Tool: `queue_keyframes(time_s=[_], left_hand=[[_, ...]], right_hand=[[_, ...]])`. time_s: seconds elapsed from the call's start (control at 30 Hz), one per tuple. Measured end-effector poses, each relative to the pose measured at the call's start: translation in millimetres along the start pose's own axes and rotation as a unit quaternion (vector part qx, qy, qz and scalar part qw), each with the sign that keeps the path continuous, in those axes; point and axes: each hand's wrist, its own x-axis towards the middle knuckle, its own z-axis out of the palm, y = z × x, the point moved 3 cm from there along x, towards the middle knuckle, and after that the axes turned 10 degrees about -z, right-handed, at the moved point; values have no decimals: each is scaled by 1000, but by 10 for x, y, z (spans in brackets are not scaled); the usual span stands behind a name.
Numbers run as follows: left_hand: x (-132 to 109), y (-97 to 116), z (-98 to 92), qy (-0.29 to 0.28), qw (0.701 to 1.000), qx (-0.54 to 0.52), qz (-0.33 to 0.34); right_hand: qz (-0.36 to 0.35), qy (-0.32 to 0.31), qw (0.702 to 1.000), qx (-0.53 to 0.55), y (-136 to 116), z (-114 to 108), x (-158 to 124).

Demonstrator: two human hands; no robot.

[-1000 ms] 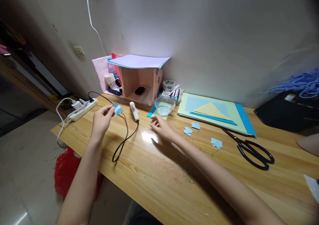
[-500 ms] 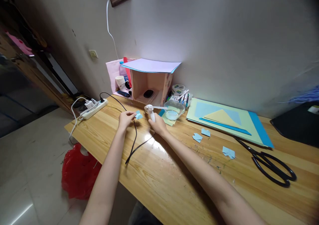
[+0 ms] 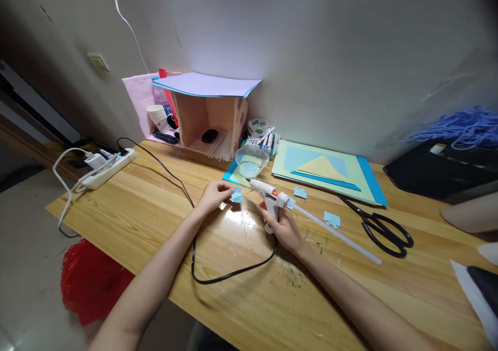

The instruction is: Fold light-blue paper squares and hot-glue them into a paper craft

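My right hand [image 3: 286, 229] is wrapped round the handle of a white hot glue gun [image 3: 272, 198], whose nozzle points left. A long translucent glue stick [image 3: 338, 234] sticks out of its back, slanting down to the right. My left hand [image 3: 213, 195] pinches a small light-blue paper piece [image 3: 236, 195] by its edge, just left of the nozzle. Nozzle and paper look apart. From the gun's handle a black cord [image 3: 229, 276] loops over the table toward the power strip [image 3: 111, 170]. Another blue paper piece [image 3: 300, 192] lies behind the gun, and one more [image 3: 332, 220] lies farther right.
A box with a lilac paper roof [image 3: 210, 84] stands against the wall. Beside it are a clear plastic bowl [image 3: 252, 162] and markers [image 3: 268, 141]. Stacked coloured paper [image 3: 322, 167] lies at the back right, near large black scissors [image 3: 385, 232]. A red plastic bag [image 3: 91, 281] is below the table's left edge.
The glue gun has swung round: its nozzle now points left toward the paper, and its glue stick trails right. My view has shifted to the right. The left hand still pinches the blue paper.
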Motion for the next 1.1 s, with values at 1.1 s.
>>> queue_keyframes(time_s=[1.1], left_hand=[[7,-52,64,0,999,38,13]], right_hand=[[-9,-86,996,-9,-68,36,38]])
